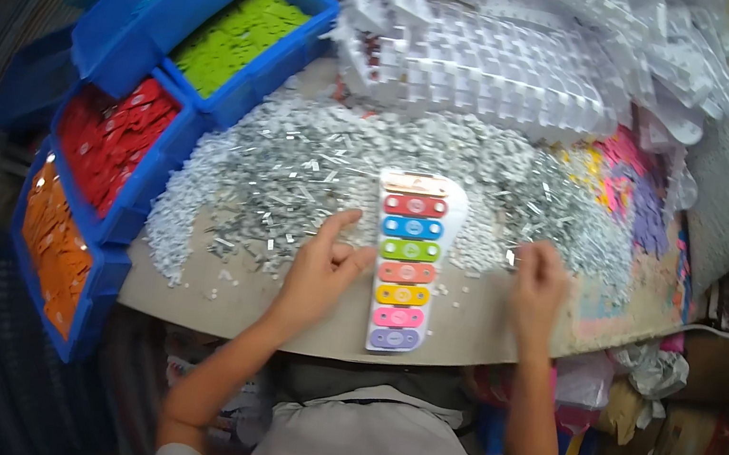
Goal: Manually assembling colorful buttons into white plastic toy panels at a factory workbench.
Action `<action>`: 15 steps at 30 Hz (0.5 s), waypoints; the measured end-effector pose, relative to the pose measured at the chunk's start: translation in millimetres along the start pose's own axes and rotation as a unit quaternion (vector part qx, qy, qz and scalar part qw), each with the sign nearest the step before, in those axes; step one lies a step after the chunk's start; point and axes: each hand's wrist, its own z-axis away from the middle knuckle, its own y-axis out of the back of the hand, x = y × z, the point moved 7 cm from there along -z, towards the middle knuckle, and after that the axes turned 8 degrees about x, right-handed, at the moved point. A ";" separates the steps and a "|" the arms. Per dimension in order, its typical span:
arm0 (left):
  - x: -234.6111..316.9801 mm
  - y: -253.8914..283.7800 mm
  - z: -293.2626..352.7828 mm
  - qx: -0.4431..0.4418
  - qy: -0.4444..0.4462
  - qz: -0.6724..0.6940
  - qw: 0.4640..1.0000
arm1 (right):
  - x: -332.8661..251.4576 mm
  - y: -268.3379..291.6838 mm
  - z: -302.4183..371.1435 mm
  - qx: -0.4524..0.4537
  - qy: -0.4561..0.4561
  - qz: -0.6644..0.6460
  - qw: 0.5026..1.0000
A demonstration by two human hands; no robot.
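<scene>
A toy xylophone (406, 273) lies upright in view near the table's front edge. Its white base carries a column of coloured bars, from a pale one at the far end to purple at the near end. The red, blue and green bars show white dots at their ends; dark holes show in several nearer ones. My left hand (317, 268) is beside its left edge, thumb and forefinger apart, thumb tip close to the base. To the right, my right hand (538, 286) is closed in a pinch by the shiny metal pieces (546, 210); what it holds is blurred.
Heaps of small white pieces (455, 146) and more metal strips (295, 182) cover the table's middle. Blue bins at the left hold orange (53, 243), red (113, 142) and green bars (237, 38). White plastic bases (516, 70) are stacked behind. Pink, yellow and purple bars (647, 212) lie right.
</scene>
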 end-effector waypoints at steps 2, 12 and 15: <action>0.7 15.5 18.9 0.016 -0.022 0.048 0.998 | 9.1 37.3 -7.4 0.097 0.045 0.059 0.993; 20.1 153.1 32.4 0.340 -0.190 -0.231 0.892 | 66.5 68.7 -10.2 0.043 0.096 0.201 0.974; 17.1 179.3 18.1 0.342 -0.160 -0.291 0.879 | 66.3 65.0 -12.0 0.035 0.094 0.202 0.974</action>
